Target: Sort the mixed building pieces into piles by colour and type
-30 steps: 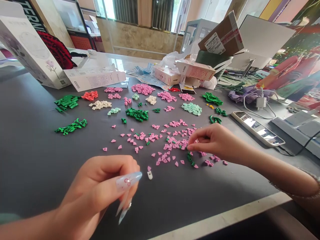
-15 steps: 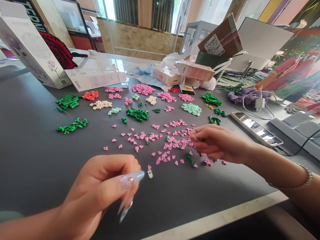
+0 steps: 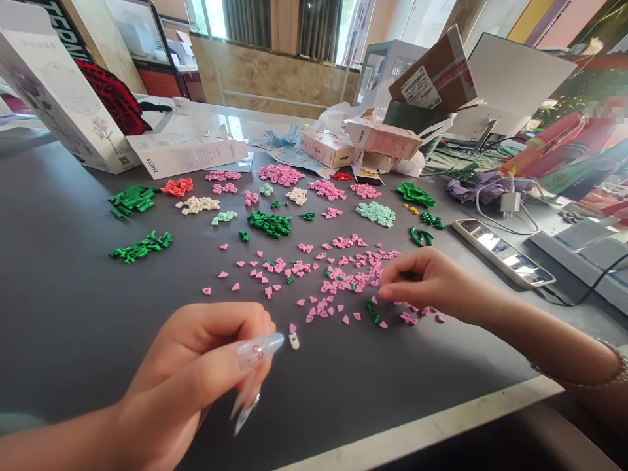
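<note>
Okay, my right hand has rolled back over, knuckles up and fingertips angled down, at the edge of the scattered pink pieces, beyond the white piece and off to its right. So my fingers are back at the loose bits, and I'd judge the picking-through is far from done. Thumb and forefinger look drawn close; whether they meet, or pinch anything, I can't tell from here. Some green pieces lie just beside those tips, likewise beyond the white piece and to its right. And the left hand? Fingers curled, thumb laid along them, just left of the white piece (that long thumbnail nearly points at it). Whatever may sit inside the curl is hidden, so I can't say if it's gripping something.

Against half a second ago: the right hand was turned further open then, with a spot of green showing in its fingers; no green shows there now. More pink shows past its fingertips, too. My left hand matches its earlier pose, and the dark green pile, well beyond the white piece, hasn't budged.
</note>
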`<action>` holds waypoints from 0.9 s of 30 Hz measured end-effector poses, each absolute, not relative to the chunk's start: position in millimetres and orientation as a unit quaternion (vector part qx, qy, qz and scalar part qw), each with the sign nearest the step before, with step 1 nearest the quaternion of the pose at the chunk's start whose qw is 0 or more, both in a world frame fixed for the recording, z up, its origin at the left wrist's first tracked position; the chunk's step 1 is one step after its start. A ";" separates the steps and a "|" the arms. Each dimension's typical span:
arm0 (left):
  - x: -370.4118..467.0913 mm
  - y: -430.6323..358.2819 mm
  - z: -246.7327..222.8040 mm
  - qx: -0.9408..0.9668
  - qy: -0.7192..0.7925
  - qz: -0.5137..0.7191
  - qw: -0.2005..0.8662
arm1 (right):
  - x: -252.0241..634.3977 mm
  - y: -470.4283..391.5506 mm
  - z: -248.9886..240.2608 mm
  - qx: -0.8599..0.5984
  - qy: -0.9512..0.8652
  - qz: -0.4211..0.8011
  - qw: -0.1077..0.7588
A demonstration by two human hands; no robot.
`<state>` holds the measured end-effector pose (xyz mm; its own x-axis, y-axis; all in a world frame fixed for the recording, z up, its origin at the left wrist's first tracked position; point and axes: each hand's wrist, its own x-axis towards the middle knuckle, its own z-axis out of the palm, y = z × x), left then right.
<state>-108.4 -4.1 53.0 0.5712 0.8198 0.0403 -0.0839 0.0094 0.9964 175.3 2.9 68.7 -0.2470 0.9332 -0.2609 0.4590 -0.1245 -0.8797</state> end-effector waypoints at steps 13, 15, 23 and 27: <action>-108.3 -4.8 54.4 0.616 0.310 0.349 0.635 | 170.3 6.1 72.0 -0.541 -0.791 0.269 0.095; -107.8 -4.4 54.6 0.619 0.311 0.351 0.631 | 169.9 6.1 72.5 -0.542 -0.795 0.255 0.095; -111.3 -5.9 52.0 0.617 0.309 0.345 0.636 | 170.5 -3.3 80.4 -0.475 -0.457 0.699 0.278; -110.2 -3.7 52.4 0.615 0.306 0.349 0.638 | 170.4 -5.2 77.4 -0.430 -0.379 0.762 0.302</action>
